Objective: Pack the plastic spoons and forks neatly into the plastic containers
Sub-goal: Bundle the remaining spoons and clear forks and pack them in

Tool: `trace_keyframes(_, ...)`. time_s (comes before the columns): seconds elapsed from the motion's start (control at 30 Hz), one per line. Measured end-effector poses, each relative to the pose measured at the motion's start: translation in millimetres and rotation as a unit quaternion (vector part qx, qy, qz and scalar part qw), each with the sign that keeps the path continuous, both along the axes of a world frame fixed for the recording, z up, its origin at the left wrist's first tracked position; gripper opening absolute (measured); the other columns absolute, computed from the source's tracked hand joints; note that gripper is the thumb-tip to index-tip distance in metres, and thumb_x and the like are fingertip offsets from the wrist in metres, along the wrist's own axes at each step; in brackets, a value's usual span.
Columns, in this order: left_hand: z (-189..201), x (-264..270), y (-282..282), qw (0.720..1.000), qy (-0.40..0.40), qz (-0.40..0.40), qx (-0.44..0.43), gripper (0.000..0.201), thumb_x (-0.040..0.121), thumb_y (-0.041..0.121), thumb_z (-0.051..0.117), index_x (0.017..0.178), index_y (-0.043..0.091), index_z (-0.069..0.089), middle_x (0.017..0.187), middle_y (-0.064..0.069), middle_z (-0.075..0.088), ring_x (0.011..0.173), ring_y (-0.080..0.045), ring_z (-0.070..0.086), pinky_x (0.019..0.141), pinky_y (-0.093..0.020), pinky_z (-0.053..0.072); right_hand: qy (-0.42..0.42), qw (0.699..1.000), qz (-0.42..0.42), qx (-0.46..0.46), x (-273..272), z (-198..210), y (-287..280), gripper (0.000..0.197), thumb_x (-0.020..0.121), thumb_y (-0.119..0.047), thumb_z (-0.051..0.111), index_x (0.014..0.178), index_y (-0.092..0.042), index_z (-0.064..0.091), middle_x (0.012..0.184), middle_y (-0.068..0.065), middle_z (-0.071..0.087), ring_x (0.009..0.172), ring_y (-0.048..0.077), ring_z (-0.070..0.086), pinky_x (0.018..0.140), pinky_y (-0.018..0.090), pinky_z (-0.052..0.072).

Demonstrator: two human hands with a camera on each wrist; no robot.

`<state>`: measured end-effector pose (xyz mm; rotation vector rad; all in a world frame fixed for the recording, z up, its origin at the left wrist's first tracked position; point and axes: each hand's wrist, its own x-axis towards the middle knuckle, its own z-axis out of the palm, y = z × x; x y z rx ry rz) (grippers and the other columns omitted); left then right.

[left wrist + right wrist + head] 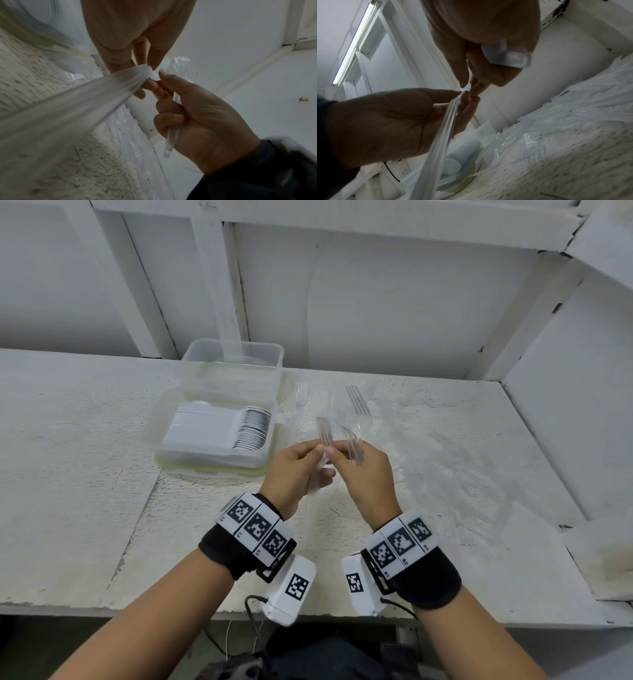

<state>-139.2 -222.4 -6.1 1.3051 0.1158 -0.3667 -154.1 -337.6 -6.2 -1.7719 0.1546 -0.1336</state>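
Both hands, left hand (297, 470) and right hand (365, 474), grip clear forks (324, 433) above the surface (85, 474), right of the spoon-filled container (219, 429), with loose forks (356, 400) lying beyond.

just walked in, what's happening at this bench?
A person is sorting clear plastic forks over a white bench. The left hand grips one bunch of forks, and the right hand grips another bunch, held together in front of the person. The near container already holds a neat row of white spoons. More loose forks lie on the bench.
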Motion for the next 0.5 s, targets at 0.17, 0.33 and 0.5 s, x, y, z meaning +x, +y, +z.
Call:
trace_keyframes(0.17, 2.9, -1.5, 1.3, 0.991, 0.098, -0.087, -0.024, 0.025, 0.097, 0.033, 0.044, 0.102, 0.01, 0.053, 0.072, -0.008, 0.062, 0.057, -0.017, 0.061, 0.062, -0.032, 0.055, -0.009, 1.0, -0.008, 0.011, 4.0, 2.6, -8.2, 0.007, 0.089, -0.016, 0.061, 0.084, -0.02, 0.063, 0.08, -0.012, 0.064, 0.068, -0.014, 0.058, 0.065, 0.002, 0.043)
trace_keyframes(0.33, 2.1, -2.8, 2.8, 0.976, 0.112, -0.181, -0.044, 0.039, 0.1, 0.038, 0.03, 0.085, 0.013, 0.056, 0.054, 0.005, 0.042, 0.044, -0.008, 0.039, 0.045, -0.02, 0.037, 0.032, 0.999, -0.014, 0.027, 7.5, 1.0, -14.6, 0.006, 0.089, -0.02, 0.061, 0.084, -0.022, 0.062, 0.075, -0.011, 0.062, 0.05, -0.007, 0.052, 0.05, 0.009, 0.035)
trace_keyframes(0.5, 0.6, 2.3, -3.2, 0.991, 0.106, -0.078, -0.01, 0.034, 0.101, 0.035, 0.032, 0.082, 0.014, 0.051, 0.057, 0.005, 0.035, 0.045, -0.007, 0.031, 0.044, -0.019, 0.027, 0.04, 0.999, -0.012, -0.017, 5.8, -0.6, -16.4, 0.017, 0.095, -0.038, 0.044, 0.105, -0.024, 0.044, 0.076, -0.008, 0.049, 0.056, 0.004, 0.041, 0.053, 0.022, 0.033)
